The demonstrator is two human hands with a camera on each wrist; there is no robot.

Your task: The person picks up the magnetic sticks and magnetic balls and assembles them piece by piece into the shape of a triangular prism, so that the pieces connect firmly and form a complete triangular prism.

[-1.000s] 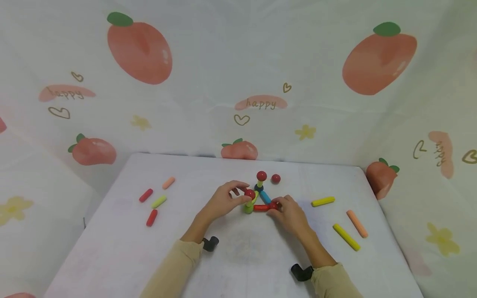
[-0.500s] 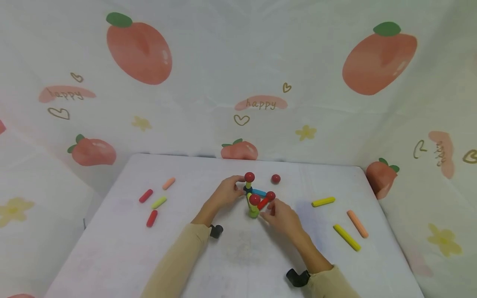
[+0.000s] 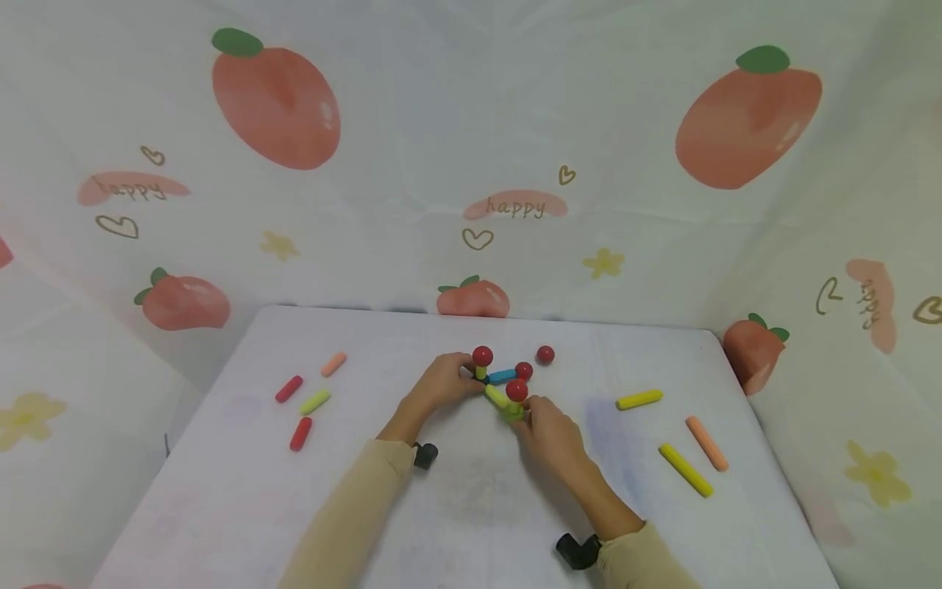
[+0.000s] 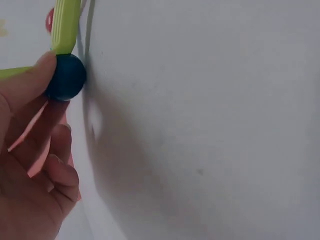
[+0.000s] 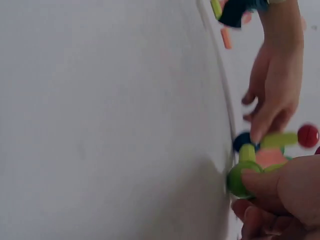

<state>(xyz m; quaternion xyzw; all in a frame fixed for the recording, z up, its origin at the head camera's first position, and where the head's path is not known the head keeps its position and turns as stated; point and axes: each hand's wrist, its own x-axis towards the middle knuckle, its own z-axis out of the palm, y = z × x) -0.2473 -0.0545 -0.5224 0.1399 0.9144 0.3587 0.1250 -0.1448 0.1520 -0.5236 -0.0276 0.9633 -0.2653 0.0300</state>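
Observation:
A small frame of sticks and balls stands mid-table between both hands. My left hand [image 3: 444,383] pinches its dark blue ball [image 4: 72,80] with thumb and fingers. From that ball a blue stick [image 3: 503,376] leads to a red ball [image 3: 523,370], and a yellow-green stick [image 3: 496,397] leads to a green ball [image 5: 237,180]. My right hand [image 3: 555,439] pinches the green ball, thumb across its side. Short yellow-green sticks rise from the dark blue and green balls, topped by a far red ball [image 3: 482,356] and a near red ball [image 3: 517,390].
A loose red ball [image 3: 545,354] lies behind the frame. On the left are two short red sticks [image 3: 300,433], a yellow-green stick [image 3: 315,401] and an orange one [image 3: 334,364]. To the right lie two yellow sticks [image 3: 685,469] and a longer orange stick [image 3: 706,443].
The frame has turned on the table, its dark blue corner swinging left and its green corner right. My left hand has moved to the dark blue ball, my right from the red ball to the green one.

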